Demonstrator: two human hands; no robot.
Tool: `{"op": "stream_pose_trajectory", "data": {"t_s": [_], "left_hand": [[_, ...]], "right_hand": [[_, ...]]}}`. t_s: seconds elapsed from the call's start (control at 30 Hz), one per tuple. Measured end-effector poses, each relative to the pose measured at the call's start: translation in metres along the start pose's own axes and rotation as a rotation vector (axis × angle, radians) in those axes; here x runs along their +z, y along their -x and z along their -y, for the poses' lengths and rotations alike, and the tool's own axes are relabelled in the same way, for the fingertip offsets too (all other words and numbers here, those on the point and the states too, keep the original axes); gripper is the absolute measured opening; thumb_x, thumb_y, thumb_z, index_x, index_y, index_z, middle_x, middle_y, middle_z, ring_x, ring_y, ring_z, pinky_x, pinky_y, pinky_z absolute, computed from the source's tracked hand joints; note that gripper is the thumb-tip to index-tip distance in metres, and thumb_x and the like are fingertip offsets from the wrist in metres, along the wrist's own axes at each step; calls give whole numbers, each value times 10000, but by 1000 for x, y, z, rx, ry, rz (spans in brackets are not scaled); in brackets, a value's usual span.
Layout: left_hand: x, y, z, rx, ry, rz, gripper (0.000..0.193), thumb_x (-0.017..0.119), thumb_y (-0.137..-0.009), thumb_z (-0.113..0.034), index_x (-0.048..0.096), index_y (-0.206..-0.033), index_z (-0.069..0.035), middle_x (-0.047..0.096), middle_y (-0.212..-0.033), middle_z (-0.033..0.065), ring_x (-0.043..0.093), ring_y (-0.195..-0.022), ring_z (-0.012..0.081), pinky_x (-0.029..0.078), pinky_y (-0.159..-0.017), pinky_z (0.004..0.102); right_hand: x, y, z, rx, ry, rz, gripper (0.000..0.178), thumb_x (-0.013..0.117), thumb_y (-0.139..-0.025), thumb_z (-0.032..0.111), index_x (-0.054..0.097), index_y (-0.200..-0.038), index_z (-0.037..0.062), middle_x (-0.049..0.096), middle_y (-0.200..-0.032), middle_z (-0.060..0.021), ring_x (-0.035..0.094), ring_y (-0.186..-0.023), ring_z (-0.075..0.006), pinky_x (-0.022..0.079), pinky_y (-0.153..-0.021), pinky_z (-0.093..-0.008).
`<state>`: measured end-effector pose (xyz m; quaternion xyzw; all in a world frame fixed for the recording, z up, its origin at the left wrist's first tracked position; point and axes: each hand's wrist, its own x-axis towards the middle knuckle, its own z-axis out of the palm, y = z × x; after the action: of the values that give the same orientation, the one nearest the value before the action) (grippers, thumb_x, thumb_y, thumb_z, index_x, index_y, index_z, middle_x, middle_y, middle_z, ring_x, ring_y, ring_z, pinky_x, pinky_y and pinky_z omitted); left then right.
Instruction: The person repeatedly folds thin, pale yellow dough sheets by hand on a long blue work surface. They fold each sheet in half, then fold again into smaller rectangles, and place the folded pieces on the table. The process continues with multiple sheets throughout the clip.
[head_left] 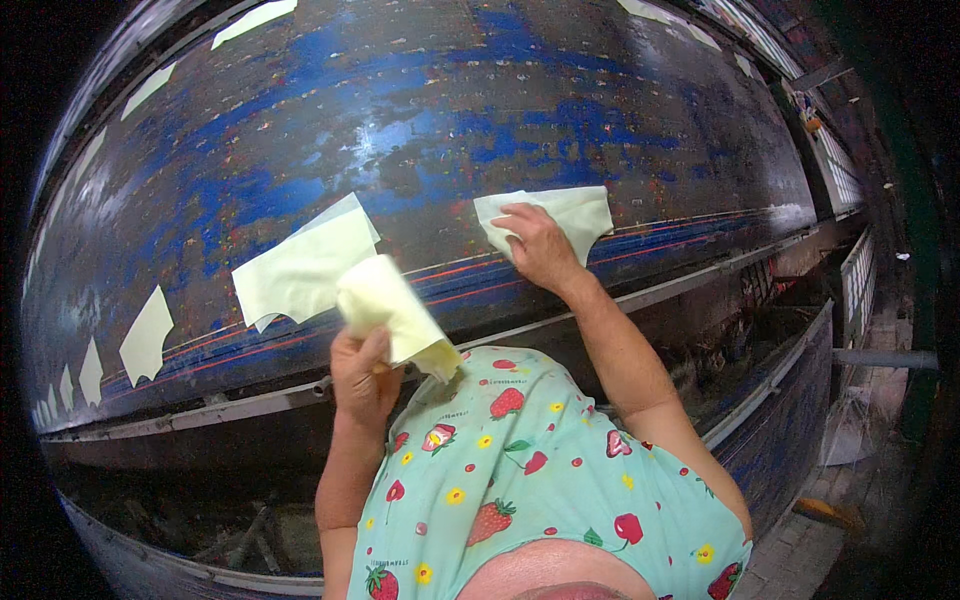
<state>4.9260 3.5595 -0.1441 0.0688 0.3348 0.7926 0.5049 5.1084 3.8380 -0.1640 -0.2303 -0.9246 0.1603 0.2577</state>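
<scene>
My left hand is closed around a folded bundle of pale yellow cut fabric pieces, held close to my body just off the table's near edge. My right hand rests on a pale cut fabric piece lying on the table. Its fingers are bent, with a gap between them and the thumb, and the fingertips touch the cloth. Left of it, another pale fabric piece lies on the table, its upper corner looking doubled. The held bundle overlaps its right end in view.
The long dark table has worn blue patches and red lines along its near side. A row of pale pieces runs off to the left, with others along the far edge. A metal rail borders the near side.
</scene>
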Motion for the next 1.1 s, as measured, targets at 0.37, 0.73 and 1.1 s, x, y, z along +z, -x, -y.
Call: {"op": "stream_pose_trajectory", "data": {"t_s": [0.37,0.73,1.1], "left_hand": [[36,-34,53,-225,-174,17,233,709,-984,-48,700,-1191,60,747,-1154,143,726,-1007,183,582,-902,337],[90,-20,64,-245,-345,-28,246,791,-902,-33,731,-1129,42,773,-1038,112,739,-868,156,597,-804,316],[156,1,138,-115,-523,-127,265,802,-877,-54,730,-1115,37,769,-1037,95,728,-872,150,588,-817,314]], "right_hand": [[-45,26,114,304,-519,52,146,815,-854,23,735,-974,-5,698,-924,-87,683,-751,-147,567,-643,-273],[-75,43,88,291,-505,30,78,748,-822,14,675,-851,15,652,-798,-108,664,-668,-220,541,-597,-329],[-126,84,8,344,-848,209,92,714,-804,13,628,-829,-6,647,-778,-85,651,-661,-154,534,-627,-309]]}}
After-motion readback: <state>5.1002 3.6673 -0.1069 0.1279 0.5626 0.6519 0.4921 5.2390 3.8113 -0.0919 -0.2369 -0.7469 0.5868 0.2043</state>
